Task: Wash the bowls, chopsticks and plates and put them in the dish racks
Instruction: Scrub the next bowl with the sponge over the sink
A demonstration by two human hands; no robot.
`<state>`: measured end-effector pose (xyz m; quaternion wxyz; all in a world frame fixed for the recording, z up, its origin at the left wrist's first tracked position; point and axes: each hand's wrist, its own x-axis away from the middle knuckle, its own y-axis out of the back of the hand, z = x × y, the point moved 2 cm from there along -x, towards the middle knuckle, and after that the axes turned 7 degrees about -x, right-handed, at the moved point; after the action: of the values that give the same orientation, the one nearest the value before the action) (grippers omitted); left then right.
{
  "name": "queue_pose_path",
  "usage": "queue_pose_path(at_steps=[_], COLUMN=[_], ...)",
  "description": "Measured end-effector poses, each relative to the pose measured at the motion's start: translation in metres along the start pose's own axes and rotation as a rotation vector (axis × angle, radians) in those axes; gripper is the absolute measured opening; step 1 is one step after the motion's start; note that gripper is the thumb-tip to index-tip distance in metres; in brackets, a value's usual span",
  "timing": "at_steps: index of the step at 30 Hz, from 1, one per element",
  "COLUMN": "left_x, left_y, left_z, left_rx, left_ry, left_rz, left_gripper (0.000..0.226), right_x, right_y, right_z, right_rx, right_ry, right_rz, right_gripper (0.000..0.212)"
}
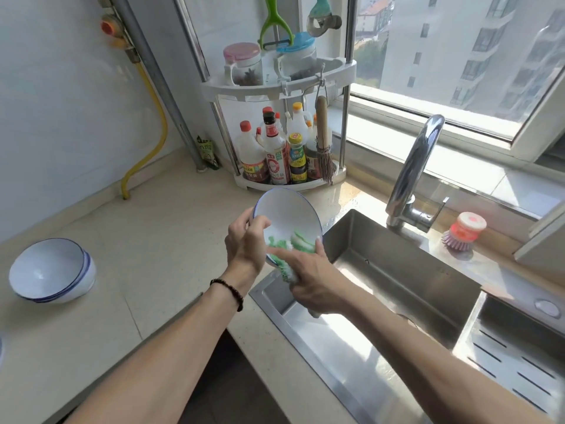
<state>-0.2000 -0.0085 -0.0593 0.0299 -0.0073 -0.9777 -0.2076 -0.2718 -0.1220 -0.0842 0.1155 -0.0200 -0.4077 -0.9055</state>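
- White blue-rimmed bowl (286, 217): tilted over sink (406, 270) edge, gripped at rim by left hand (246, 243).
- Green cloth (290, 246): pressed inside by right hand (312, 280), fingers curled round it.
- Step judged: scrubbing; rinse under tap (419, 166) due next.
- Stacked bowls (52, 270): waiting on table (153, 240).

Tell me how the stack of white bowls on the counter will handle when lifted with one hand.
The stack of bowls looks like glazed ceramic, so probably rigid, fairly heavy for its size, and breakable if dropped. It already sits tilted on the counter, so the nested bowls may shift or slide apart when lifted. The glossy surface would likely be slippery to a wet hand.
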Motion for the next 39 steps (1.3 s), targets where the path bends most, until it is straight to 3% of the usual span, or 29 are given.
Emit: queue_pose_path(at_steps=[3,5,8,10,13,15,17,20,23,25,28,30,33,35,39], left_x=[-0.011,-0.011,0.004,0.018,0.011,0.003,-0.002,-0.006,-0.005,-0.004,-0.007,-0.009,-0.01,-0.008,-0.004], left_y=[0.014,0.019,0.004,-0.011,-0.011,0.0,0.007,0.008,0.008,0.008,0.003,0.0,-0.003,-0.005,-0.01], left_z=[-0.009,-0.009,0.007,0.015,0.017,0.016,0.015,0.01,0.013,0.015,0.013,0.011,0.014,0.013,0.005], left_rx=[-0.085,-0.104,0.165,0.354,0.366,0.22,0.072,-0.046,-0.077,-0.086,-0.09,-0.1,-0.131,-0.173,-0.176], left_ry=[0.142,0.261,0.256,0.227,0.121,0.01,-0.013,0.152,0.272,0.271,0.202,0.139,0.101,0.099,0.171], left_rz=[0.31,0.481,0.369,0.208,0.062,0.112,0.222,0.397,0.549,0.526,0.349,0.267,0.256,0.329,0.509], left_gripper=[0.028,0.021,0.031,0.042,0.049,0.044,0.033,0.033,0.053,0.051,0.023,0.01,0.013,0.018,0.009], right_x=[0.008,0.011,0.004,-0.001,0.004,0.01,0.012,0.002,-0.005,-0.003,0.003,0.007,0.02,0.024,0.016], right_y=[0.003,0.003,-0.003,-0.007,-0.011,-0.006,0.007,0.032,0.042,0.038,0.013,0.0,0.002,0.0,-0.007], right_z=[-0.02,-0.033,-0.028,-0.012,0.001,-0.005,-0.021,-0.035,-0.037,-0.041,-0.043,-0.032,-0.013,-0.006,-0.018], right_rx=[0.224,0.407,0.429,0.303,0.158,0.253,0.458,0.765,0.893,0.864,0.688,0.44,0.049,0.041,0.259], right_ry=[0.121,0.218,0.207,0.155,0.053,0.079,0.163,0.218,0.243,0.221,0.151,0.114,0.024,0.04,0.064], right_rz=[-0.076,-0.174,-0.41,-0.432,-0.175,-0.025,0.004,0.032,0.059,0.088,0.14,0.213,0.275,0.307,0.26], right_gripper=[0.065,0.052,0.026,0.022,0.049,0.068,0.072,0.072,0.081,0.078,0.083,0.079,0.077,0.086,0.102])
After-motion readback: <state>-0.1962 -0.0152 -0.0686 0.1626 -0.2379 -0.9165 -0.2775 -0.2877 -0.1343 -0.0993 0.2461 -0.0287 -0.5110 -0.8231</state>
